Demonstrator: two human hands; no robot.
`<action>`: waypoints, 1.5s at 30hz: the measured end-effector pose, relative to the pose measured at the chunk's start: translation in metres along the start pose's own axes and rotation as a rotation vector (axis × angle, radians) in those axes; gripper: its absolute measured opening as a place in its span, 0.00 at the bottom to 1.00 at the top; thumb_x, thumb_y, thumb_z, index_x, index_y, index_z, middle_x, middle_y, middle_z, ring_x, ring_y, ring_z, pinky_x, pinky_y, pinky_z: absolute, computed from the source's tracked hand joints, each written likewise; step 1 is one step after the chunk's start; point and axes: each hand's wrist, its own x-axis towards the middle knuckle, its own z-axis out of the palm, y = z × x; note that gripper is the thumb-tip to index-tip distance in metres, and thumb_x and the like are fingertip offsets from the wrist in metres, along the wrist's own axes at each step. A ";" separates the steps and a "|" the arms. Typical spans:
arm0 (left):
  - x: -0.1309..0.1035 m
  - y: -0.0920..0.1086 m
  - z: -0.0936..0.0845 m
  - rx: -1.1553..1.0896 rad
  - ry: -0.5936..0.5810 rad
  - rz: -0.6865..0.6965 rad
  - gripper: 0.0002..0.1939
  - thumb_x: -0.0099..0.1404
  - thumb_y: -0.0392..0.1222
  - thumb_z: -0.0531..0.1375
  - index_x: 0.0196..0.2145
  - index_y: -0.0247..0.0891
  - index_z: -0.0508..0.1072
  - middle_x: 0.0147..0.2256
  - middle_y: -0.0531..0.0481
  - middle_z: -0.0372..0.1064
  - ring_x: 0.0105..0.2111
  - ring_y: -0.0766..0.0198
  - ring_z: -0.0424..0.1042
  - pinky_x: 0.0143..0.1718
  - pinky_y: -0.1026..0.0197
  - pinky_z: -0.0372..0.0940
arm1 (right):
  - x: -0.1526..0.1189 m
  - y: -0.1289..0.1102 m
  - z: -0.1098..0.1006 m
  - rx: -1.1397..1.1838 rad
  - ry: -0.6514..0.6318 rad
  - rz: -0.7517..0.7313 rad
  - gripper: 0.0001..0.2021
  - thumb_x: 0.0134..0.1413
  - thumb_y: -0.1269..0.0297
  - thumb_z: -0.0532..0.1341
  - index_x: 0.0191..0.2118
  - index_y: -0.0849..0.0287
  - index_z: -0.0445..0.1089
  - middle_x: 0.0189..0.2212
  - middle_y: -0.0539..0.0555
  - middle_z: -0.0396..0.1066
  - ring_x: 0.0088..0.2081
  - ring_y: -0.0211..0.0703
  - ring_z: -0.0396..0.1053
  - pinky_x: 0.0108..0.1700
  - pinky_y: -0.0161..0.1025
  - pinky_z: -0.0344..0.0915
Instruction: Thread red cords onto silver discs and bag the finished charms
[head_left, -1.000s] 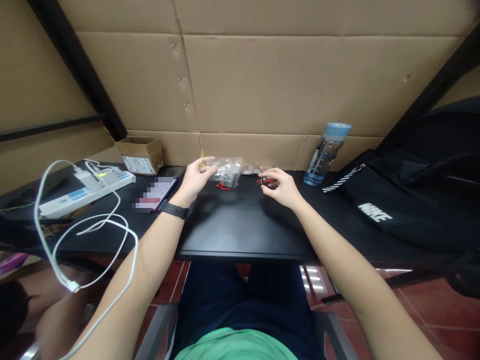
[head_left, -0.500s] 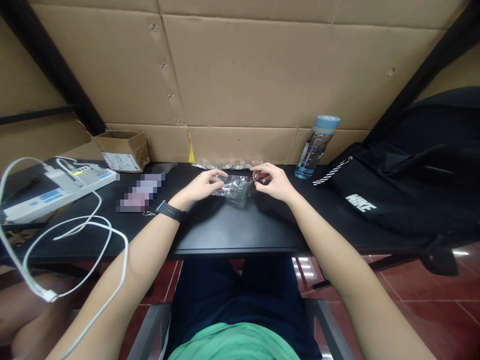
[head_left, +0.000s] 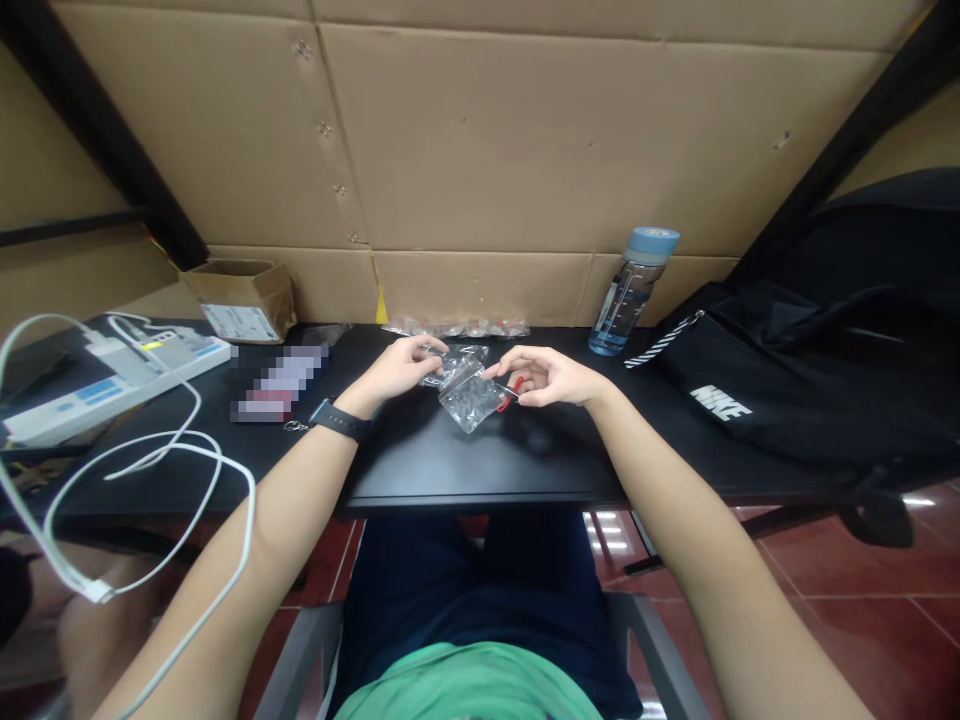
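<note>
My left hand (head_left: 405, 368), with a dark watch (head_left: 341, 419) on its wrist, pinches the left end of crinkled clear plastic. A small clear plastic bag (head_left: 469, 402) hangs or lies from there toward the right, just above the black table. My right hand (head_left: 553, 376) is beside the bag's right edge, thumb and fingers closed on a small shiny piece with a red cord (head_left: 505, 403). Its exact kind is too small to tell. Behind both hands, a row of small clear packets (head_left: 465, 328) lies along the cardboard wall.
A water bottle (head_left: 632, 292) and a black bag (head_left: 780, 390) stand on the right. To the left are an open cardboard box (head_left: 241, 303), a blurred flat item (head_left: 281, 383), and a white power strip (head_left: 112, 395) with looping white cables. The table's front edge (head_left: 480, 503) is near my lap.
My right hand has dropped slightly toward me, and the shiny piece with its red cord has turned edge-on. The clear bag now hangs lower and flatter between my hands.
</note>
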 end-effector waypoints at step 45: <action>-0.022 -0.016 -0.099 0.603 0.976 -0.134 0.21 0.76 0.49 0.52 0.56 0.43 0.79 0.57 0.45 0.76 0.58 0.45 0.66 0.64 0.42 0.53 | -0.005 0.011 -0.015 0.041 0.068 0.087 0.44 0.47 0.62 0.77 0.70 0.46 0.63 0.69 0.64 0.63 0.37 0.36 0.71 0.44 0.40 0.74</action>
